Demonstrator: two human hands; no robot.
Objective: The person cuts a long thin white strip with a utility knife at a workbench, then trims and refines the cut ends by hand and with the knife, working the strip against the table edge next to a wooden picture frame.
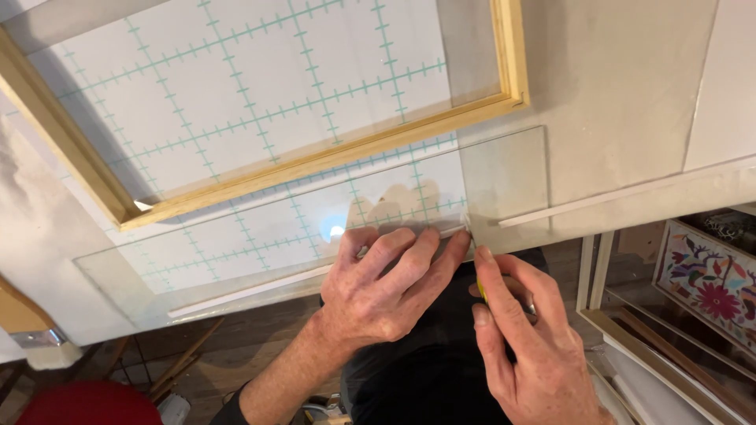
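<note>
A clear glass sheet point(504, 169) lies on a white cutting mat with a green grid point(236, 94), its near edge at the table's front. My left hand point(386, 283) presses flat on the glass near that edge, fingers spread toward a thin white strip point(252, 290) running along the border. My right hand point(524, 346) sits just right of it, below the table edge, pinched around a small tool with a yellow part point(481, 291); its index fingertip touches the glass edge. A light wooden frame point(315, 161) rests on the mat beyond the glass.
To the right below the table stand framed pieces, one with colourful floral embroidery point(709, 291). A red rounded object point(87, 403) and wooden floor show at lower left. A second thin white strip point(598, 201) lies along the table edge at right.
</note>
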